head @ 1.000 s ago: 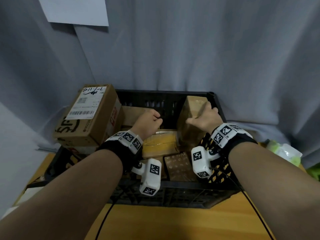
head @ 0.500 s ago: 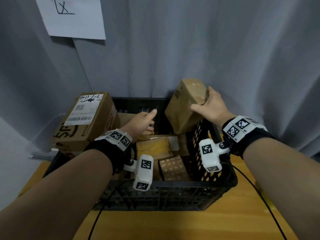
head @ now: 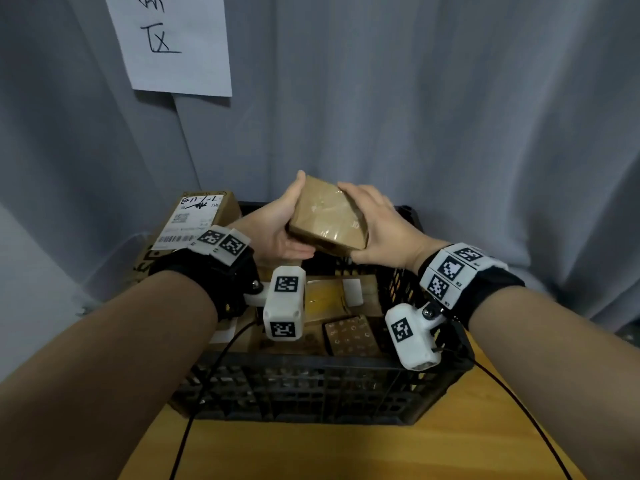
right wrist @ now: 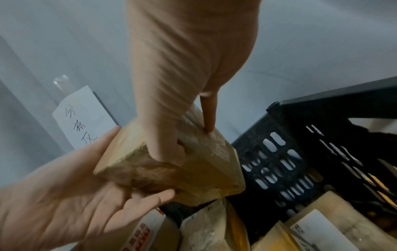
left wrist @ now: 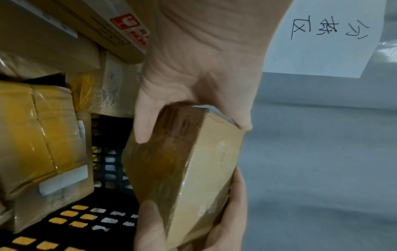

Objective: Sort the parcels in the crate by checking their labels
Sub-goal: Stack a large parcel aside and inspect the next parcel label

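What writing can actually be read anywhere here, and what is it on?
"分拣区", handwritten: white paper sheet on the grey curtain.
"7-1-11", roughly, handwritten: shipping label on the big cardboard box; its print and barcode are too small.
Red sticker on that box: blurred.
Held parcel: no readable text.

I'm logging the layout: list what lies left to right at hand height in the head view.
Labelled box → left hand → held parcel → right hand.
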Tool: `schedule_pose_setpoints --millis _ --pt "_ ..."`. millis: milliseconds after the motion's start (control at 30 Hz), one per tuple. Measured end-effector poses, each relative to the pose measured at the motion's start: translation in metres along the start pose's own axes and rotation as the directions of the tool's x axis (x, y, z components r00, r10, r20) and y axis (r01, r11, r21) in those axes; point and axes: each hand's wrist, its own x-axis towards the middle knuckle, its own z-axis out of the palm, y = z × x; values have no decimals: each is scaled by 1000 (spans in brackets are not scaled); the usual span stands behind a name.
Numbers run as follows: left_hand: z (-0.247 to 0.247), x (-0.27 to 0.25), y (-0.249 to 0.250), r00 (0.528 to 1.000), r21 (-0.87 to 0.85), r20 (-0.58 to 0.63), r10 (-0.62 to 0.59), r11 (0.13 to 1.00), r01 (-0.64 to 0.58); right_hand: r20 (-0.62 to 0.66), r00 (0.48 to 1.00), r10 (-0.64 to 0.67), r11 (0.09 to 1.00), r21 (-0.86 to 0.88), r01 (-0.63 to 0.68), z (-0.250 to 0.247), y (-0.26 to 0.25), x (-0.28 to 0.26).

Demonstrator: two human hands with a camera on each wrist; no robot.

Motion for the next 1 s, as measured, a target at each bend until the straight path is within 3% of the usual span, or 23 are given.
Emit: schedule_pose_setpoints --millis 133,300,400,500,567,667,767,833,900,1000 --pt "-6 -4 2 998 -6 -59 -13 1000 13 45 997 -58 998 2 58 2 -14 -7" --pt "-20 -5 -6 1000 -108 -3 19 994 -20 77 990 -122 992 24 121 -2 -23 -9" --pt "-26 -9 -12 994 -66 -48 101 992 -104 -47 997 59 969 243 -46 -5 -23 -9" --pt "-29 -15 -15 969 -100 -55 240 964 -245 -174 921 348 811 548 -203 -4 -19 -5" --pt "-29 -19 -16 947 -115 -24 321 940 -322 -71 867 493 680 653 -333 -3 -15 -2" --pt "-26 -23 -17 904 -145 36 426 897 -417 153 832 534 446 785 -431 0 -14 1" --pt "-26 -26 -17 888 -151 43 458 882 -447 180 852 492 362 847 -389 2 -18 0" --pt "-26 -29 -17 871 -48 57 488 873 -486 162 869 468 338 876 -345 3 -19 -1" --pt "-27 -32 -13 836 204 100 539 811 -548 129 870 475 352 879 -322 0 -16 -4" --pt "-26 -34 -5 796 507 187 576 637 -580 -2 862 508 510 807 -298 -10 -2 -12"
